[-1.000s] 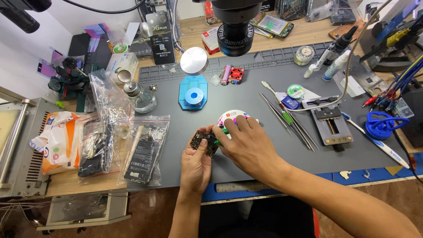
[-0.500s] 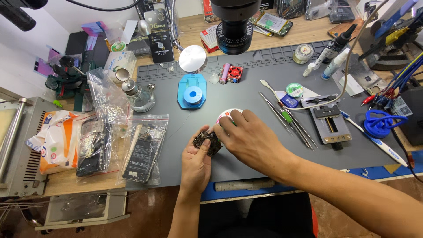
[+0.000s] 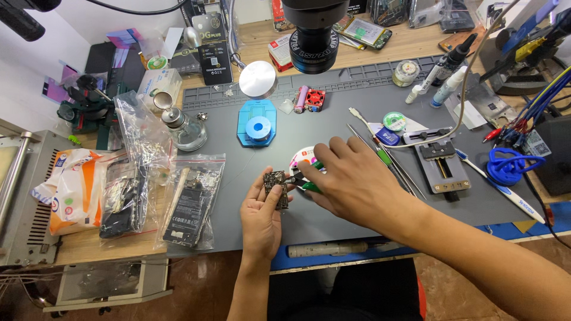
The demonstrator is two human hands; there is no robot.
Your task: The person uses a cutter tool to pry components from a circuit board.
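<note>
Head view: the left hand (image 3: 262,217) rests palm-up on the grey work mat (image 3: 333,220), its fingers curled around a small dark circuit board (image 3: 276,188), thumb and fingertips pinching its edges so the board stands just above the mat, near the middle of the bench. The right hand (image 3: 351,184) reaches in from the right, fingers closed around a green-handled tool (image 3: 308,178) whose tip meets the right edge of the board; the exact kind of tool cannot be told, as the hand covers most of it. Just beyond the hands lies a round white disc (image 3: 304,157), and farther off a blue holder with a solder spool (image 3: 257,123). Tweezers (image 3: 389,163) lie to the right, beside a metal clamp jig (image 3: 441,166). Bagged phone parts (image 3: 191,199) sit at the left, and a microscope lens (image 3: 314,35) hangs at the far side.

Judging by the scene, work on the board is mid-way: it is out of any phone body, held and being picked at, and nothing has been reassembled yet.
</note>
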